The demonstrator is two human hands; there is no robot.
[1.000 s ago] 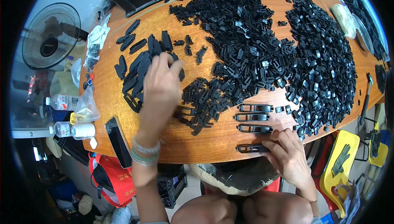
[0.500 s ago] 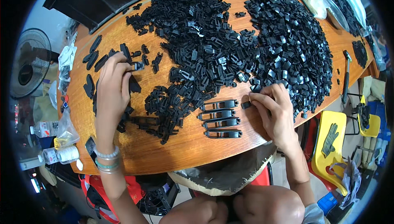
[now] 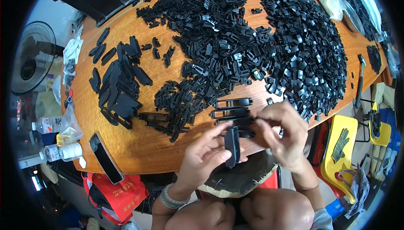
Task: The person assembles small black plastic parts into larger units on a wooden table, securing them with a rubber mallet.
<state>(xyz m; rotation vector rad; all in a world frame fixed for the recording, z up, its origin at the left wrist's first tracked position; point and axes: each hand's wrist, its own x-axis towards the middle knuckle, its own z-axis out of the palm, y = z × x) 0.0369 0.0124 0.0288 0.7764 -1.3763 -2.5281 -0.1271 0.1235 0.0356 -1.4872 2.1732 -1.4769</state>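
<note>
My left hand (image 3: pixel 206 156) is closed on a long black plastic piece (image 3: pixel 230 146), standing it nearly upright between thumb and fingers at the table's front edge. To its right, my right hand (image 3: pixel 287 131) has thumb and forefinger pinched together; what they hold, if anything, is too small and blurred to make out. Its fingertips are beside a row of long black slotted pieces (image 3: pixel 233 102), partly covered by my hands. Beyond the row spread a heap of small black clips (image 3: pixel 210 57) and, at right, a heap of small shiny black caps (image 3: pixel 305 53).
Long black pieces (image 3: pixel 120 84) lie piled at the left. A phone (image 3: pixel 106 158) rests at the near left edge, and a hammer (image 3: pixel 360 80) lies far right. A yellow chair (image 3: pixel 341 145) with a glove stands right of the table; a fan (image 3: pixel 33 59) is at left.
My left hand has come from the left pile to the front centre, now gripping a long black piece. My right hand has lowered slightly toward the row. The view has shifted a little.
</note>
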